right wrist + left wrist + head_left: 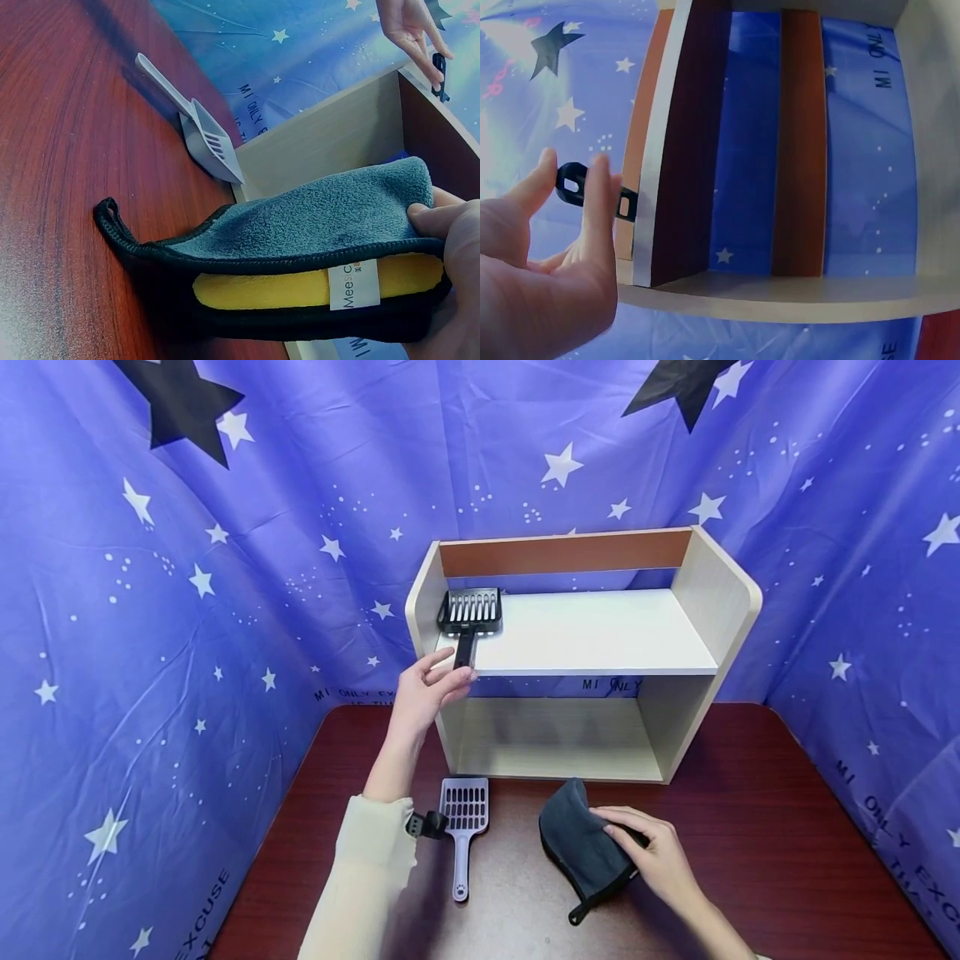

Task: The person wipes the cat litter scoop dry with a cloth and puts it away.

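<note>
A black slotted litter scoop (470,610) lies on the left end of the upper shelf, its handle pointing to the front edge. My left hand (429,692) is at that handle (571,184), pinching it between thumb and fingers. With my right hand (654,853) I grip a grey-blue plush mitt (583,839) by its right side, thumb on the fabric. In the right wrist view the mitt has black edging, a hanging loop, a white label and a yellow lining (262,291) inside its opening. A pale lilac litter scoop (461,839) lies near my left wrist.
The two-tier wooden shelf unit (678,718) stands at the back of the dark red table (780,827). Its white upper board (592,631) has side panels at both ends. Blue star-printed cloth (300,568) hangs behind and on both sides.
</note>
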A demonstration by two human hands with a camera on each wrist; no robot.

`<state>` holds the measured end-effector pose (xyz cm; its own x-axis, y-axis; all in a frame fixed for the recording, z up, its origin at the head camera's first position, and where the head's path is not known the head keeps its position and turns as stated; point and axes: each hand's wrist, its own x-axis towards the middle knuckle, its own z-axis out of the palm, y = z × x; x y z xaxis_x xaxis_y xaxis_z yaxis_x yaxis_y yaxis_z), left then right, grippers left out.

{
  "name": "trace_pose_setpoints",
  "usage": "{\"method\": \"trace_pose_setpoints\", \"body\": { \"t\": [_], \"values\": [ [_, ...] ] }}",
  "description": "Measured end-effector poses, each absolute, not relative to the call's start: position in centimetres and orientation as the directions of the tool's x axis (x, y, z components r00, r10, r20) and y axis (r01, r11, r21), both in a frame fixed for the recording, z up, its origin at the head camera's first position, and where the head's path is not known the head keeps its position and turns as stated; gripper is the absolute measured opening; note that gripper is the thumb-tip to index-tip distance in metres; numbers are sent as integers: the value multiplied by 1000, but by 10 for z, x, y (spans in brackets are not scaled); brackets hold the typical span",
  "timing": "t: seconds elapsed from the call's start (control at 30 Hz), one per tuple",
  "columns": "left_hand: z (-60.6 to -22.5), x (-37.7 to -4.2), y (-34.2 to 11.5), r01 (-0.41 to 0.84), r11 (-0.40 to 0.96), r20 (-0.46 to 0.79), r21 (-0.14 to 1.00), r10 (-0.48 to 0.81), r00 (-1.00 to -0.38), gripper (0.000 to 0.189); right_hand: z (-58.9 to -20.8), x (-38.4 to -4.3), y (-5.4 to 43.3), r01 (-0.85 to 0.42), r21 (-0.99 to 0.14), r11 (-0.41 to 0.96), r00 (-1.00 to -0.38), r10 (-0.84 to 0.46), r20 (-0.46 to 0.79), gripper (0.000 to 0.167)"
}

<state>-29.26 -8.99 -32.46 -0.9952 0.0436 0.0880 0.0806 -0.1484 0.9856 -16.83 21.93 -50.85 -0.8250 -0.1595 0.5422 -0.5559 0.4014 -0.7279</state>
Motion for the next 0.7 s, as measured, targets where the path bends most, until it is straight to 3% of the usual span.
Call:
{"method": "trace_pose_setpoints", "body": {
  "t": [0.33, 0.7],
  "values": [
    [-331, -282, -93, 160, 79, 162, 984, -16, -987, 47, -509, -168, 220, -551, -736, 393, -829, -153, 538, 33],
    [-343, -270, -97, 154, 0, 154, 988, -29, -988, 44, -512, -169, 223, -557, -728, 400, -823, -147, 549, 33]
  ]
}}
